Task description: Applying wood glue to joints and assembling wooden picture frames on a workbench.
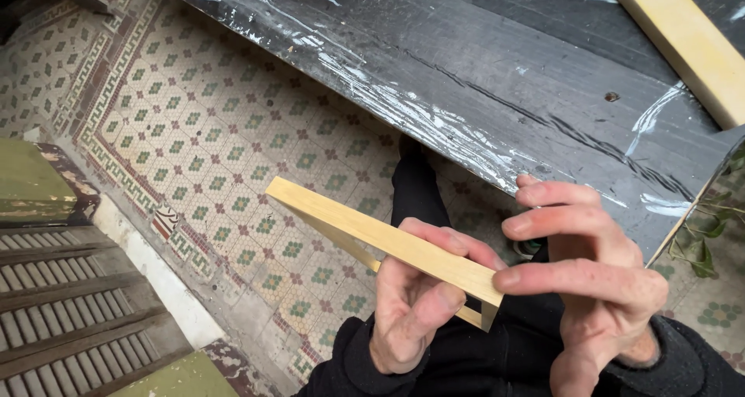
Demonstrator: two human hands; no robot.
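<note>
The left hand [415, 304] grips a pale wooden frame [372, 238] at lower centre, fingers curled around its near end; the piece runs up-left from the fist. The right hand [597, 288], fingers spread open, touches the frame's right end with a fingertip. A black board [481, 79] with a yellow block [691, 44] fills the upper right.

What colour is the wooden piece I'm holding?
Pale yellowish, unfinished-looking wood: the wooden piece shows best in the head view, the only one.
</note>
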